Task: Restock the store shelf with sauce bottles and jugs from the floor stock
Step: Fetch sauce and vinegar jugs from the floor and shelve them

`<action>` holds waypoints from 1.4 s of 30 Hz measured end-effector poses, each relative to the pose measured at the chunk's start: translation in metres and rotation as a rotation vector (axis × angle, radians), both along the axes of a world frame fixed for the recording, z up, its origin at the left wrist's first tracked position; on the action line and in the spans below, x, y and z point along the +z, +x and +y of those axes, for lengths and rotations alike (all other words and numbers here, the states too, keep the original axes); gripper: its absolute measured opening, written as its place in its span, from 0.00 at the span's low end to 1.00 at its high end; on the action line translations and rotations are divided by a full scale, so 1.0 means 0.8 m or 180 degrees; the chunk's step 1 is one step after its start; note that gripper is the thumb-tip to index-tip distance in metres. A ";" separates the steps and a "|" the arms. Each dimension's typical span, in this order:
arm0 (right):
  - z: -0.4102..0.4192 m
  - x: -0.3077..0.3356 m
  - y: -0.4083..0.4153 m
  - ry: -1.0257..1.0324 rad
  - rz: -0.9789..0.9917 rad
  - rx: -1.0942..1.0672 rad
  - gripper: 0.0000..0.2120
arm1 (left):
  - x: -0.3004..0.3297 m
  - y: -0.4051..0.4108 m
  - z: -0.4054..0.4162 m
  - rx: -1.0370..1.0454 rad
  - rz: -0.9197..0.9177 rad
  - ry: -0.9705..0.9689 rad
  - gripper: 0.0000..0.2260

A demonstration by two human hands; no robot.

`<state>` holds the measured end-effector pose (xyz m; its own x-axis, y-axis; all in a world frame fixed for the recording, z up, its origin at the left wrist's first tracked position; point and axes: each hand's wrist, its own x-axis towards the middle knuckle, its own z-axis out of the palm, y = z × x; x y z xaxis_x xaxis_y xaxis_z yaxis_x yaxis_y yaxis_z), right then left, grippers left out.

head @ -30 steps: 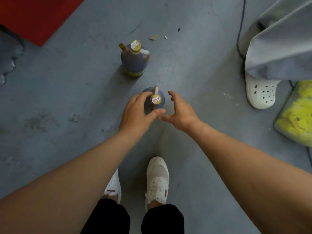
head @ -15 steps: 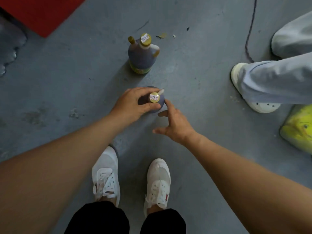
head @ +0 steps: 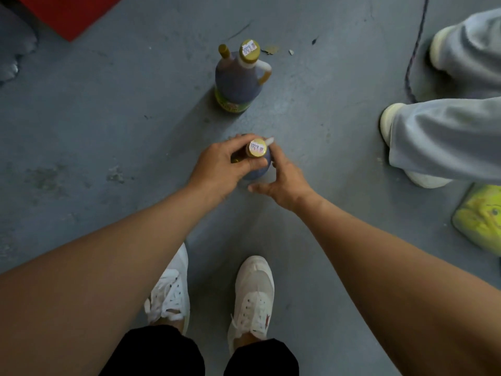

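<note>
Two sauce jugs on grey floor [head: 81, 126], near one in hand.
L hand [head: 219, 166] gripping neck of near jug [head: 257, 164] under gold cap; R hand [head: 284, 183] just beside it, fingers spread, touching its side. Far jug [head: 238, 80] upright beyond near jug, well apart.

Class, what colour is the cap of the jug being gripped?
Yellow-gold cap with a white price sticker; head view.

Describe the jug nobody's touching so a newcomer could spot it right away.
Start from the red mat at the far left of the grey floor and look right, beyond the two hands. The free-standing jug stands alone there, dark sauce inside, a yellow cap and a side handle. Unlike the nearer jug, no hand is on it.
</note>
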<state>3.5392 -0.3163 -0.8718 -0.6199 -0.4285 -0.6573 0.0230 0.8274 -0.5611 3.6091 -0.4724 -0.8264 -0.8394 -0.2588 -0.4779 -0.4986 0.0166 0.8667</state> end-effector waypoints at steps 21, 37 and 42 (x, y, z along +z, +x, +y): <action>-0.085 0.286 0.069 -0.0460 -0.2511 -0.0316 0.38 | 0.259 0.086 -0.147 0.1153 -0.0806 0.0686 0.14; -0.293 0.707 0.204 -0.1012 -0.2057 0.0597 0.26 | 0.678 0.278 -0.273 0.3012 -0.0118 0.0299 0.14; -0.397 0.807 0.306 -0.1372 -0.1995 0.1071 0.28 | 0.800 0.401 -0.327 0.3375 0.0204 0.0210 0.13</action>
